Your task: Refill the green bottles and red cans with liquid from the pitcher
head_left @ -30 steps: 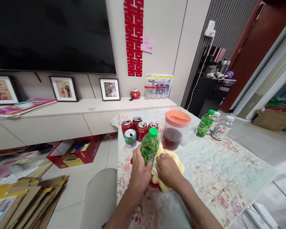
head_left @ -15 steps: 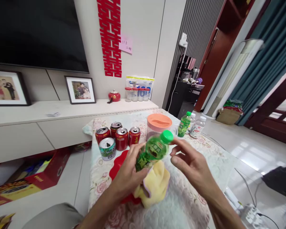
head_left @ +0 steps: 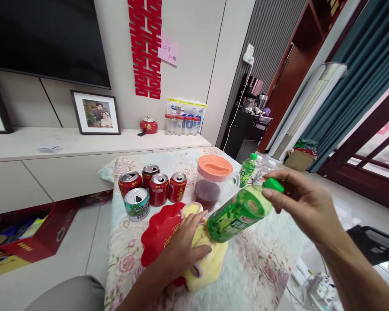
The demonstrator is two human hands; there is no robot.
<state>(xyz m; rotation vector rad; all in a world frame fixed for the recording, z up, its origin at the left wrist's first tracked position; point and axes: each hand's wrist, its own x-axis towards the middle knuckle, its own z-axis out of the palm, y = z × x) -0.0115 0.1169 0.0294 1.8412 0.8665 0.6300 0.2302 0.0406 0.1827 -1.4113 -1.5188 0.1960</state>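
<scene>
A green-labelled drink bottle with a green cap tilts over the front of the table. My right hand has it by the cap and neck, fingertips closed there. My left hand lies with outstretched fingers on a yellow cloth, just left of the bottle's base. Under the left hand and cloth, a red scalloped tray is partly covered. Behind the bottle stands a pitcher of dark liquid with an orange lid.
Red drink cans and an opened green-and-silver can stand at the table's left. Another green bottle and white-capped bottles stand at the back right. Cables and a power strip lie on the floor at right.
The bottle has moved right and passed from my left hand to my right, which now grips its cap. My left hand has let go and rests on the cloth. The view shifted slightly.
</scene>
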